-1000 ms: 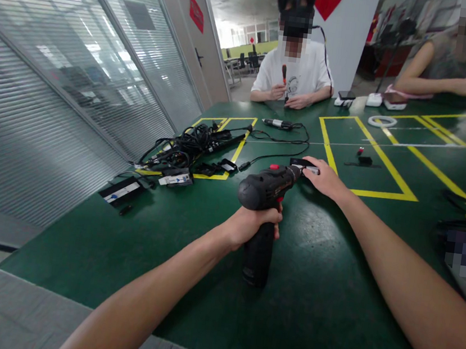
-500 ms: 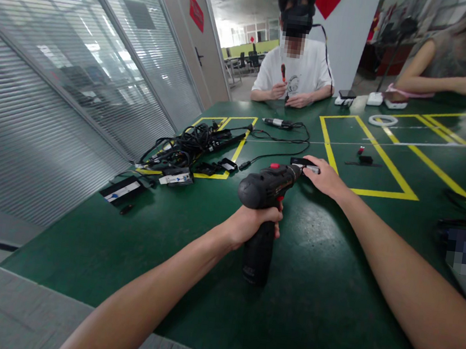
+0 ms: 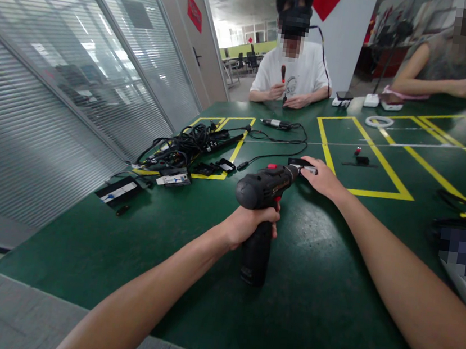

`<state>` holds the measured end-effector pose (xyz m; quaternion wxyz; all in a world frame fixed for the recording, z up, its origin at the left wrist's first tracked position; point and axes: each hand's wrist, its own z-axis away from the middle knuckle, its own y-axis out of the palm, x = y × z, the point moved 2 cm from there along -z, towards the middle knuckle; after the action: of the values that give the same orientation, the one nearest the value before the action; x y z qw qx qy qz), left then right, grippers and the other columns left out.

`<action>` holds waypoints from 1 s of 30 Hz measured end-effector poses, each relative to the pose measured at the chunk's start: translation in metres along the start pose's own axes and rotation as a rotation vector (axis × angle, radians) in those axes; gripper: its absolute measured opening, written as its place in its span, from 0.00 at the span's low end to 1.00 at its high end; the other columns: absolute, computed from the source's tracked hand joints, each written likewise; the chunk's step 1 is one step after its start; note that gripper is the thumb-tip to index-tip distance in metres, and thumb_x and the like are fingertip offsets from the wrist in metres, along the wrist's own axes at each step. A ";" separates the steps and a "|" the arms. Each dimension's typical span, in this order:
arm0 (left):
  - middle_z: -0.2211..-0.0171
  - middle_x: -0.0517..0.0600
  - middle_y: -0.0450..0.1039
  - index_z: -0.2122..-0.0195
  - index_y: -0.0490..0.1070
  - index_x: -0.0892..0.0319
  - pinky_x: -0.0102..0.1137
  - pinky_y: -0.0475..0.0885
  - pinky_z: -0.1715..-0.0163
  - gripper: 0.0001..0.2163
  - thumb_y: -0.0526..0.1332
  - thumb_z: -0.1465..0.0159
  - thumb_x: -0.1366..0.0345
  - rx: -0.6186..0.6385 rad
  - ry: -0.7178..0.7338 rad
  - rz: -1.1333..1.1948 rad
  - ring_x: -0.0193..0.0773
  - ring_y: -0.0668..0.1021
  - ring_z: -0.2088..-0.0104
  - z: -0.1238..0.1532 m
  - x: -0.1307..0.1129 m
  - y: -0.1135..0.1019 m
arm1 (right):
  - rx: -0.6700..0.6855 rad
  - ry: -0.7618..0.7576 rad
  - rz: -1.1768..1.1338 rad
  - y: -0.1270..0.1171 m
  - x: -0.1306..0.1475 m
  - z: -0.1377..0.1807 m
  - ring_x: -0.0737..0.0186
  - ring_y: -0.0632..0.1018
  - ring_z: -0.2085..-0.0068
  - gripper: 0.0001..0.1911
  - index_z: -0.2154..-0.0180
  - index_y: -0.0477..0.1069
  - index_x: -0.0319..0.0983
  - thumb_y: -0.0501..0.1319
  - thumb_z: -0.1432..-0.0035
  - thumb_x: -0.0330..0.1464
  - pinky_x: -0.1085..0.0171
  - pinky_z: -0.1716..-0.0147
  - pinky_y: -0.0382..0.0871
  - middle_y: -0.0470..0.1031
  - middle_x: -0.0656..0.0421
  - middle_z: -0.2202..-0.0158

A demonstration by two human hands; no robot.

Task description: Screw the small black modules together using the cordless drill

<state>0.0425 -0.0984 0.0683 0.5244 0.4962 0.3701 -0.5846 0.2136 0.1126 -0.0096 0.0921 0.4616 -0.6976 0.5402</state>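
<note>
My left hand [image 3: 252, 225] is wrapped round the grip of a black cordless drill [image 3: 260, 212] with a red switch on top. The drill stands upright above the green table [image 3: 172, 257], its nose pointing away from me. My right hand [image 3: 321, 177] lies on the table just past the drill's nose, fingers curled over a small black and silver part [image 3: 300, 163]. The drill's tip meets that part under my fingers.
A tangle of black cables and adapters [image 3: 189, 146] lies left of centre, with a flat black box [image 3: 118, 190] nearer the edge. Yellow tape outlines [image 3: 366, 157] mark the table. A person in a white shirt [image 3: 292, 74] sits opposite; another person's arm [image 3: 439, 84] rests at far right.
Hands and drill hold nearly the same place; the view has shifted slightly, so everything sits a little further left.
</note>
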 end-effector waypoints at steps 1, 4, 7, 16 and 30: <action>0.81 0.45 0.66 0.67 0.66 0.63 0.27 0.66 0.76 0.09 0.61 0.49 0.67 0.001 -0.001 0.000 0.33 0.72 0.80 0.000 0.000 0.000 | 0.000 0.000 -0.001 0.000 0.000 0.000 0.51 0.75 0.52 0.23 0.45 0.68 0.46 0.57 0.42 0.40 0.52 0.49 0.67 0.70 0.54 0.52; 0.80 0.45 0.66 0.67 0.66 0.63 0.27 0.67 0.76 0.08 0.60 0.48 0.68 0.001 0.006 -0.003 0.32 0.72 0.80 0.000 -0.001 0.000 | -0.002 -0.002 -0.004 0.000 0.000 0.000 0.51 0.75 0.52 0.23 0.45 0.68 0.46 0.57 0.42 0.40 0.53 0.49 0.67 0.70 0.54 0.51; 0.79 0.45 0.66 0.67 0.66 0.62 0.28 0.68 0.75 0.07 0.59 0.47 0.68 0.004 0.017 -0.009 0.32 0.72 0.79 0.001 -0.001 0.000 | -0.002 -0.003 -0.005 0.000 0.000 0.000 0.51 0.75 0.53 0.23 0.45 0.68 0.46 0.57 0.41 0.40 0.53 0.50 0.67 0.70 0.54 0.52; 0.76 0.46 0.67 0.66 0.65 0.63 0.28 0.69 0.75 0.07 0.60 0.47 0.68 0.013 0.012 0.005 0.31 0.73 0.79 0.001 0.000 -0.001 | 0.000 -0.001 -0.004 -0.001 0.001 0.001 0.51 0.76 0.54 0.23 0.45 0.68 0.44 0.57 0.42 0.40 0.54 0.51 0.68 0.70 0.53 0.53; 0.80 0.45 0.65 0.67 0.65 0.63 0.27 0.68 0.75 0.08 0.59 0.48 0.68 -0.012 0.006 0.007 0.32 0.72 0.80 0.002 0.000 0.001 | -0.005 0.002 -0.007 0.001 0.000 -0.001 0.50 0.75 0.53 0.24 0.44 0.68 0.44 0.57 0.42 0.40 0.53 0.50 0.67 0.70 0.53 0.52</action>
<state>0.0429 -0.1001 0.0691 0.5285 0.4961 0.3733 -0.5789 0.2130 0.1134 -0.0099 0.0958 0.4632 -0.6973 0.5386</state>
